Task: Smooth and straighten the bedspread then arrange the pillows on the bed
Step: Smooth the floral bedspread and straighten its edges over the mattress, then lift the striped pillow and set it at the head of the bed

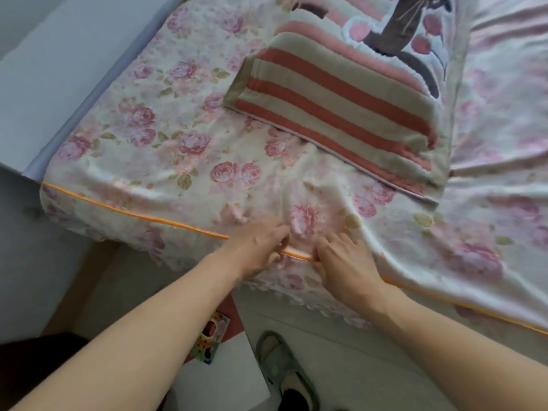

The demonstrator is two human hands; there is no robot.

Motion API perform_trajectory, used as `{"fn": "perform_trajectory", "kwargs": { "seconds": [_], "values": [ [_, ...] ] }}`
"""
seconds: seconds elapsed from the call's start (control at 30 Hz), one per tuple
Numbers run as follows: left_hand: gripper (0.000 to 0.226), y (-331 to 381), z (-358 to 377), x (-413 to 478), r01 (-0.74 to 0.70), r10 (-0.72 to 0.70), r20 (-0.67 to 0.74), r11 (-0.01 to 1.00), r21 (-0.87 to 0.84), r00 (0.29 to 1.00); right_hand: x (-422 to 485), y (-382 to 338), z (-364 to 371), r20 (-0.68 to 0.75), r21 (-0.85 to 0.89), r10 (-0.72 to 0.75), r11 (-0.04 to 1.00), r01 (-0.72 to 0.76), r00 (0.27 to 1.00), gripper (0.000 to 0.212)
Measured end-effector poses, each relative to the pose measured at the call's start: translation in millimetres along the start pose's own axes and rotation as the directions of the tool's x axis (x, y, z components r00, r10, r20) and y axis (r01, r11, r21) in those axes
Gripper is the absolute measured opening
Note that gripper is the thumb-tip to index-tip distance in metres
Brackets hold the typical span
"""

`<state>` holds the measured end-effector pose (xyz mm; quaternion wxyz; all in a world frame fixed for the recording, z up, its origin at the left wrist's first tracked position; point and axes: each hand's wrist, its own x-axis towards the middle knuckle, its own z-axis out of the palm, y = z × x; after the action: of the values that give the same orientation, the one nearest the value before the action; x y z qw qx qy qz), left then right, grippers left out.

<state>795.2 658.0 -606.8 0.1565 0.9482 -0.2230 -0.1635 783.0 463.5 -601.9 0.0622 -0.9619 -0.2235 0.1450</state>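
Left hand (258, 247), right hand (347, 262): bedspread (178, 143), seemingly.

Soft, even daylight — faint shadows, slight overall blur, wide-angle bowing at the edges — no glare.

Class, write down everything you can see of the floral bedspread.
The bedspread is soft cream cloth printed with pink roses and green leaves, with orange piping running along its near edge, below which it hangs down. It lies fairly smooth at the left, bunches into folds by the hands and is creased at the right. The left hand and right hand grip it at the piping. A striped pillow lies on it.
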Motion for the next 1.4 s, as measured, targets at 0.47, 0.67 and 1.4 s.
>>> {"fn": "perform_trajectory", "kwargs": {
  "seconds": [0.47,0.67,1.4],
  "values": [
    [0.015,23.9,1.4,8.7,-0.118,0.102,0.111,0.983,0.139,0.989,-52.2,57.5,8.9,-0.070,0.040,-0.041,0.998,0.044,0.997,0.030],
    [0.019,38.3,17.4,22.0,-0.162,0.149,0.105,0.977,0.137,0.983,-71.6,73.2,2.9,-0.017,0.080,0.006,0.997,-0.005,1.000,0.035],
    [0.037,98.4,-10.5,134.4,0.112,-0.086,0.117,0.967,-0.228,0.989,-16.6,151.4,-28.8,-0.074,0.537,0.413,0.784,-0.313,0.908,0.018]
  ]
}}
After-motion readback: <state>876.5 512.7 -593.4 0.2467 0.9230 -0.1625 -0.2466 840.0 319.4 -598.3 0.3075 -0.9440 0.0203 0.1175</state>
